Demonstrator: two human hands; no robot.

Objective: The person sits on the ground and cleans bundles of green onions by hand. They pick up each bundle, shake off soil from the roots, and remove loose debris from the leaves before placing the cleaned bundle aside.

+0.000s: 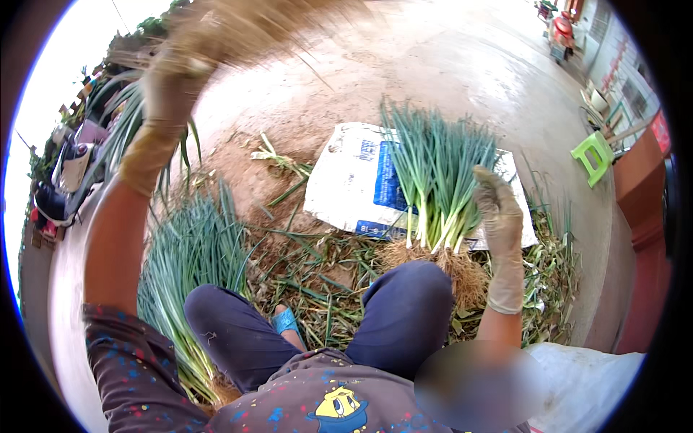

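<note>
My left hand (176, 89), in a soiled pale glove, is raised at the upper left. It grips a bunch of green onions (116, 116); the roots (260, 32) point up and away, blurred by motion, while leaves hang below the wrist. On the right, my gloved right hand (498, 216) hovers with loosely bent fingers at the edge of a neat pile of green onions (433, 173). I see nothing held in it; contact with the leaves is unclear. That pile lies on a flattened white woven sack (341, 178), its roots towards my knee.
More green onions (189, 260) lie beside my left leg. Stripped leaves (325, 292) litter the ground between my feet. A few loose stalks (279, 159) rest on the soil. A green plastic stool (593, 157) stands right, scooters (560, 35) farther off.
</note>
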